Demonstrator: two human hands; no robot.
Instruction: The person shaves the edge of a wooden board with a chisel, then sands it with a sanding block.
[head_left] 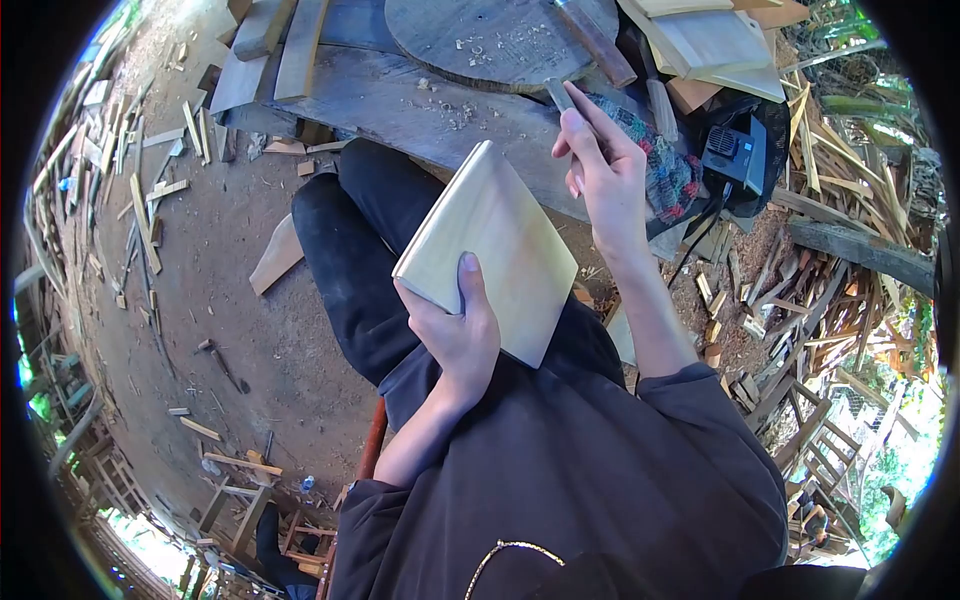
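My left hand (455, 330) grips a pale, smooth wooden board (510, 240) by its lower left edge, thumb on the upper face and fingers underneath. The board is tilted above my lap, and a line along its left edge may be a groove or a second layer. To the right of the board, my right hand (605, 165) is raised and pinches a small grey flat piece (557, 94) between thumb and fingers. That piece is apart from the board, and its exact kind does not show.
Ahead stands a low workbench (430, 115) bearing a round wooden slab (490, 45) with shavings. Stacked boards (720, 45) and a dark boxy device (735, 155) are at right, beside a patterned cloth (665, 175). A hammer (222, 363) and wood scraps lie on the dirt floor.
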